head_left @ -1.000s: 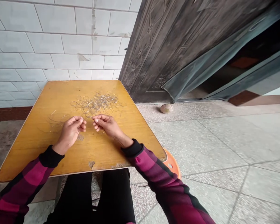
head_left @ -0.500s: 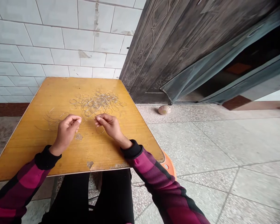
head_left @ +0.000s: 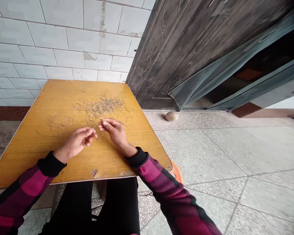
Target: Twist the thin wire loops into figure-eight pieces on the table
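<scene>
My left hand (head_left: 81,139) pinches one end of a thin wire (head_left: 94,127) between thumb and fingertips. Close beside it, my right hand (head_left: 113,130) is closed on thin wire too, and a short length sticks out past its fingers. Below the right fingers a small wire ring (head_left: 104,135) shows; I cannot tell whether it hangs from them or lies on the table. Beyond both hands spreads a tangled heap of wire rings (head_left: 105,106). Several looser, longer wires (head_left: 57,125) lie to the left of my left hand.
Everything lies on a yellow wooden table (head_left: 39,156) with chipped patches at its near edge. A white tiled wall (head_left: 63,39) stands behind it. To the right are a dark carved door (head_left: 166,52), a ball (head_left: 171,116) on the floor and an orange stool (head_left: 177,172) beside the table.
My left hand has moved right and slightly down, turning palm inward, and now meets the wire by my right fingers. My right hand has stayed almost in place.
</scene>
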### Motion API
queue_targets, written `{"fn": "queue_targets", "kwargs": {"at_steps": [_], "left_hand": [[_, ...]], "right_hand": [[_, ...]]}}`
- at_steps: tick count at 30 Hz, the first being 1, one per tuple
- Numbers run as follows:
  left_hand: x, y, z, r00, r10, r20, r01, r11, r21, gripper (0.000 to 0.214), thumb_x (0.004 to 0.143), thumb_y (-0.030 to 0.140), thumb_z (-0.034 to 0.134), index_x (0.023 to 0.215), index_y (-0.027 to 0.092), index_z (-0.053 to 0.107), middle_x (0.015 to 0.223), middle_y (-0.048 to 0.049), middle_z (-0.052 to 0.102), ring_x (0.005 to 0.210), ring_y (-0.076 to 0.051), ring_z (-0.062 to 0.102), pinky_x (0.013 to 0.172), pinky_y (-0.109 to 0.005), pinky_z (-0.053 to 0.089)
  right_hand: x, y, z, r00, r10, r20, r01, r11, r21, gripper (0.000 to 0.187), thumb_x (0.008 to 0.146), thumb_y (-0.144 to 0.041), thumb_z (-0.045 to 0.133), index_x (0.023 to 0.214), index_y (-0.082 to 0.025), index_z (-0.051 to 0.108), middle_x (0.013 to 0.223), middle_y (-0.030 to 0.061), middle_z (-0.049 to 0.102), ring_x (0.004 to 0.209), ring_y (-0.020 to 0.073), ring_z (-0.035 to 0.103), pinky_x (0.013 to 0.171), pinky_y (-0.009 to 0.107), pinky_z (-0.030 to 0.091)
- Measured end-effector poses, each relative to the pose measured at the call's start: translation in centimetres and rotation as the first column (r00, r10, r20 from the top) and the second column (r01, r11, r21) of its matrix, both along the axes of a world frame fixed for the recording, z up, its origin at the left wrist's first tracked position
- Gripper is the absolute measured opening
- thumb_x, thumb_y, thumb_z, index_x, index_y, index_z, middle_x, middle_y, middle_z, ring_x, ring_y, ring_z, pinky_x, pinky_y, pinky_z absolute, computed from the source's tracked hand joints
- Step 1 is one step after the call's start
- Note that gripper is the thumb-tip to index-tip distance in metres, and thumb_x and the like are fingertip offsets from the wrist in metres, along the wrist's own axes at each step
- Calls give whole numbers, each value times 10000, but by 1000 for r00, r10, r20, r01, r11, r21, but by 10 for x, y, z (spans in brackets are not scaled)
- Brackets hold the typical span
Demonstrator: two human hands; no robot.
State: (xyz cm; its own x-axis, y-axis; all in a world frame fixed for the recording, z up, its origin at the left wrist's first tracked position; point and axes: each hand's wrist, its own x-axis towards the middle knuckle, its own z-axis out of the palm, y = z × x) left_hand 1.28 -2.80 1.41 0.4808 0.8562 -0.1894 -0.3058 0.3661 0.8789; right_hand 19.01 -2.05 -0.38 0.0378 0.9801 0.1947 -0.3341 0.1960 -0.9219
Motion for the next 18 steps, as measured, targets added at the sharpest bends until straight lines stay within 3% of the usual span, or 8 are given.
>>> {"fn": "queue_targets", "kwargs": {"at_steps": [3, 6, 10, 13, 18], "left_hand": [[0, 1, -2, 998, -38, 52, 42, 995, -86, 165, 698, 260, 771, 752, 128, 687, 755, -49, 656, 553, -58, 522, 463, -157, 375], [0, 3, -5, 997, 18, 76, -9, 994, -109, 134, 693, 215, 772, 755, 125, 695, 752, -49, 663, 561, -53, 529, 474, -144, 391], [0, 6, -7, 988, 132, 83, -126, 989, -83, 129, 683, 193, 770, 757, 113, 702, 735, -41, 657, 567, -52, 532, 479, -138, 410], [0, 8, -9, 982, 172, 74, -168, 984, -58, 123, 672, 183, 773, 732, 108, 696, 711, -32, 647, 565, -55, 537, 494, -146, 427], [2, 6, -7, 975, 220, 31, -220, 975, -14, 183, 659, 181, 772, 813, 116, 699, 688, -32, 650, 566, -73, 550, 490, -167, 430]], "right_hand": [[0, -1, -2, 998, -23, 59, 21, 999, 35, 216, 711, -380, 768, 855, -224, 734, 812, 9, 721, 696, 126, 669, 679, 290, 575], [-1, -2, -1, 996, -13, 89, 10, 1000, 25, 234, 731, -379, 750, 907, -226, 729, 810, 6, 710, 646, 107, 632, 585, 248, 543], [-4, -4, -1, 992, 115, 59, -112, 992, -57, 253, 708, -376, 768, 886, -206, 711, 740, -8, 687, 543, 76, 574, 480, 202, 485], [-6, -5, -1, 983, 181, 34, -177, 978, -108, 233, 702, -379, 773, 803, -187, 689, 724, -10, 688, 534, 73, 586, 484, 196, 496], [-5, -7, -1, 967, 255, 6, -248, 949, -196, 275, 712, -399, 764, 834, -175, 661, 753, 1, 709, 548, 81, 632, 509, 203, 527]]}}
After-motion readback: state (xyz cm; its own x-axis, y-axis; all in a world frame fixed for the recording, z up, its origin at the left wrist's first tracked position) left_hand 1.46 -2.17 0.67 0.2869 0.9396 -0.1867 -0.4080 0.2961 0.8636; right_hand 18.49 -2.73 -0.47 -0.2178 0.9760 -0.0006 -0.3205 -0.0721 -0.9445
